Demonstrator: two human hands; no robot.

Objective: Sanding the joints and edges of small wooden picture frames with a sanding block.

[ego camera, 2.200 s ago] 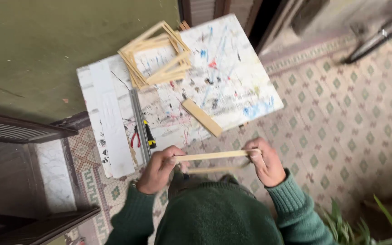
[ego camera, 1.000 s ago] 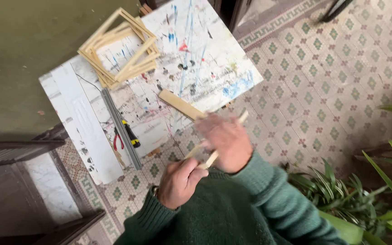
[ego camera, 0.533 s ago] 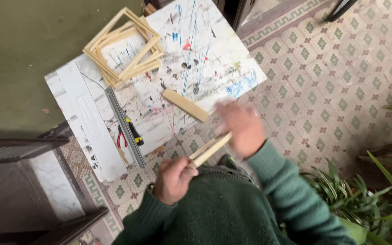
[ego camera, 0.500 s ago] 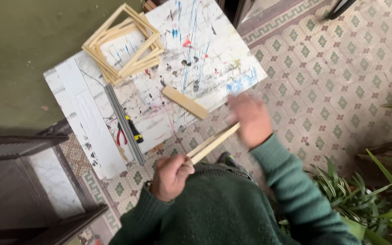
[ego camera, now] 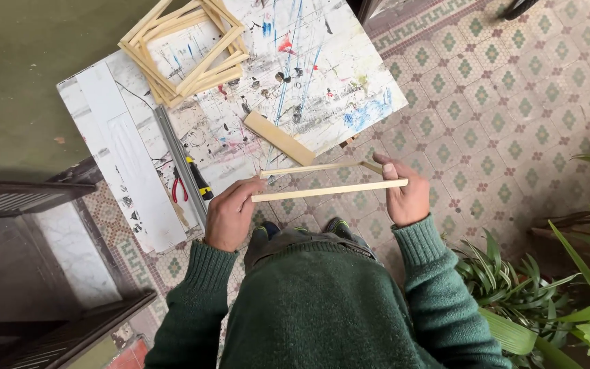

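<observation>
Gripping strips [ego camera: 329,190] — hands [ego camera: 230,215] apart

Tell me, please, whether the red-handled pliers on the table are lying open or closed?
Open: the pliers lie flat on the paint-spattered table, their two red handles spread apart.

2 pale wooden strips [ego camera: 329,190], near-level, parallel, just apart.

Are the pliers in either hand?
No, the pliers lie on the table; both hands hold wooden strips.
</observation>
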